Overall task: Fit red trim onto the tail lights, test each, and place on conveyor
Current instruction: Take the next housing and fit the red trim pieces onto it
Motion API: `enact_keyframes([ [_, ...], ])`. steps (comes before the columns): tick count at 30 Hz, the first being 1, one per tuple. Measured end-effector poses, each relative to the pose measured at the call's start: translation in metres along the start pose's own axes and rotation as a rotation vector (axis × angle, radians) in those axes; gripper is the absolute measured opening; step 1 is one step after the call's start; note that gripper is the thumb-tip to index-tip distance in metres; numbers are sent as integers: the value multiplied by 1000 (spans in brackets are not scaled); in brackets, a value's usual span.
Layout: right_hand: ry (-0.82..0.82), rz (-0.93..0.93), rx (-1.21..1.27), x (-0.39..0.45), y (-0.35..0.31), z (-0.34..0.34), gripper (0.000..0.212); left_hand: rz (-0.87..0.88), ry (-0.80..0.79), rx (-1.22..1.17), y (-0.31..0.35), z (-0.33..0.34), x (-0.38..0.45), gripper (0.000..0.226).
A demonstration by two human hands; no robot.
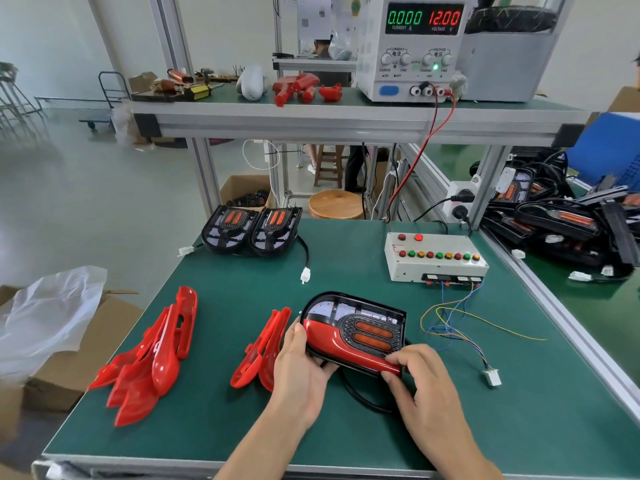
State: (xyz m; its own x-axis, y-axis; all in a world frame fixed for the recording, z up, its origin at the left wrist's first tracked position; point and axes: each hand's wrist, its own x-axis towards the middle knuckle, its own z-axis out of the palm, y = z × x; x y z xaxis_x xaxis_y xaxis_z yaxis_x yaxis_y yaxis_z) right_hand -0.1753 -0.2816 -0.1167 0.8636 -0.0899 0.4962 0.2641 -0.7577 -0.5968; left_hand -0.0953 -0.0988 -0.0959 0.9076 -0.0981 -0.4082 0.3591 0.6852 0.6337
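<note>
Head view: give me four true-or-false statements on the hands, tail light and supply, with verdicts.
1. Both hands hold the tail light. True: left hand, right hand.
2. The supply reads 12.00 volts. True.
3. Its current display shows 5.000. False: it shows 0.000.
4. The held tail light has no red trim. False: trim lies across it.

A: Tail light (360, 327), near centre of the worktop (346, 265): black housing, two orange lenses, glossy red trim (332, 341) seated along its near-left edge.

B: Spare trims?

A: Two red piles, one far left (152, 355), a smaller one (261, 351) just left of the light.

B: Other lights?

A: Two untrimmed (251, 228), far edge; finished heap (568, 223) far right.
</note>
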Motion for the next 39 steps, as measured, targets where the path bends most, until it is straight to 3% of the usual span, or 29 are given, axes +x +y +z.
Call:
enact_keyframes([
  [4,-14,-7,-45,2,0,-3,17,11,-62,42,1,-1,-1,30],
  [7,-22,93,13,3,-1,-7,23,37,-129,126,1,-2,-2,29],
  [11,-33,167,75,3,-5,-9,25,112,-205,270,-2,-5,-1,55],
  [17,14,246,128,3,-5,-10,25,141,-267,348,-3,-8,1,69],
  [25,72,310,246,3,-7,-5,27,171,-209,354,-4,-6,-6,88],
  [29,72,291,201,3,-8,-5,23,214,-214,385,-5,-4,-4,90],
  [33,28,112,40,6,-4,-9,19,170,-242,408,-1,-5,-4,107],
  [39,-80,55,-56,13,-3,-16,15,114,-257,404,-1,-10,-2,105],
])
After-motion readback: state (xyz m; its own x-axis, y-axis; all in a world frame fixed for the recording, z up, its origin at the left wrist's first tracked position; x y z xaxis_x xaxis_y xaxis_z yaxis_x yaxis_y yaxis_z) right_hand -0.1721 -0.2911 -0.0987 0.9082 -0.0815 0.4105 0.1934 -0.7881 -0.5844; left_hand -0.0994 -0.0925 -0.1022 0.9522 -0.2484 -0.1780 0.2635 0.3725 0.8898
